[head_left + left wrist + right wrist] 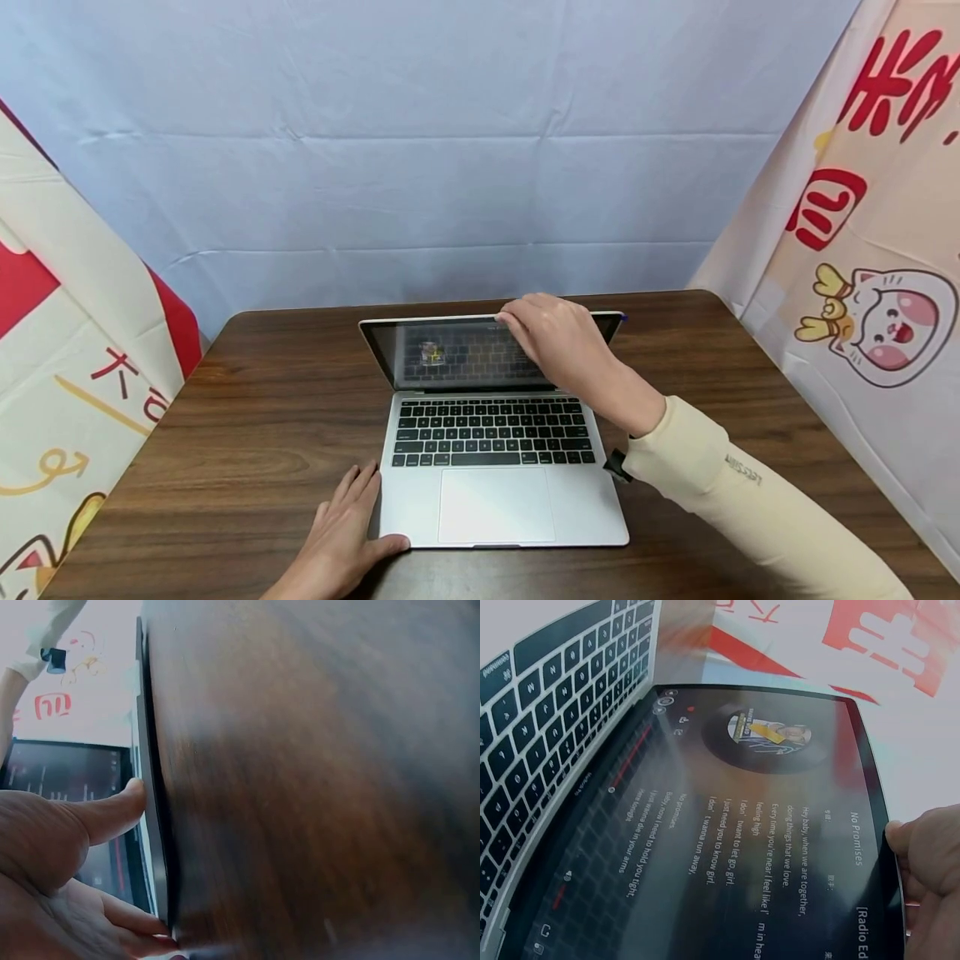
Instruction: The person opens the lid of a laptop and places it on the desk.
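Centrally: silver, black-keyed rectangular laptop [495, 433]; right hand [558, 342] pinching top edge of its dark screen [457, 354]; well apart, left hand [341, 518], fingers extended, touching the laptop's near-left corner.

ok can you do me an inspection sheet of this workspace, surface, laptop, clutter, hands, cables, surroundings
Surface: dark wood-grain table.
Job's things: silver laptop standing open on the table; its screen shows song lyrics in the right wrist view.
Clutter: nothing seen.
Hands: left hand touches the laptop's front left corner, thumb at the front edge, fingers along the left side; right hand grips the screen's top edge.
Cables: nothing seen.
Surroundings: pale blue cloth behind the table, printed cloths at both sides.
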`<control>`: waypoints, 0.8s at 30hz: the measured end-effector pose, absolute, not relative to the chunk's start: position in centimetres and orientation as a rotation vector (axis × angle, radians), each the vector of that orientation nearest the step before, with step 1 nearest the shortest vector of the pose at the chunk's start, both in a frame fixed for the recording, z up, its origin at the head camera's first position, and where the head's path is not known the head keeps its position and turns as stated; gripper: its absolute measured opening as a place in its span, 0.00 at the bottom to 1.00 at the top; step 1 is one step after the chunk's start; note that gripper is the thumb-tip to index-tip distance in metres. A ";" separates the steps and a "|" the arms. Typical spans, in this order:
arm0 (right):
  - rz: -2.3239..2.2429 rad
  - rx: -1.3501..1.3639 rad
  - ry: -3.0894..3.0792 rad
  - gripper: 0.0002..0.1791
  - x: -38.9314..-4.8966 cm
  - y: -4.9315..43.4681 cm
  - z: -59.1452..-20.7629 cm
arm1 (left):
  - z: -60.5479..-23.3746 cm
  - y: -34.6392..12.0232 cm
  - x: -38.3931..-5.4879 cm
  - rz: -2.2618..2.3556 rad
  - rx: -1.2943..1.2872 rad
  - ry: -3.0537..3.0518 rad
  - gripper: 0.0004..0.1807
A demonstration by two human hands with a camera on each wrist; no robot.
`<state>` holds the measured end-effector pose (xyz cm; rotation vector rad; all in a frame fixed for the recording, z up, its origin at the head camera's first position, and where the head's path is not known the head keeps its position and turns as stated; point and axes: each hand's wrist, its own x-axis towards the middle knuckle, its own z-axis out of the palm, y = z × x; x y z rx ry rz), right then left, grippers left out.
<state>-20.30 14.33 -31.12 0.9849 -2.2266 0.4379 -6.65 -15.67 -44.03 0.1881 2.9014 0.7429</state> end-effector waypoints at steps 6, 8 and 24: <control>0.446 0.923 -2.276 0.13 -21.6 14.0 -30.5 | -44.0 -15.7 -6.7 0.764 0.191 2.903 0.55; 0.431 0.899 -2.295 0.14 -22.1 13.9 -30.3 | -44.0 -15.7 -6.8 0.760 0.183 2.899 0.55; 0.529 0.817 -2.425 0.15 -25.0 13.7 -29.7 | -43.8 -15.6 -6.8 0.773 0.145 2.897 0.56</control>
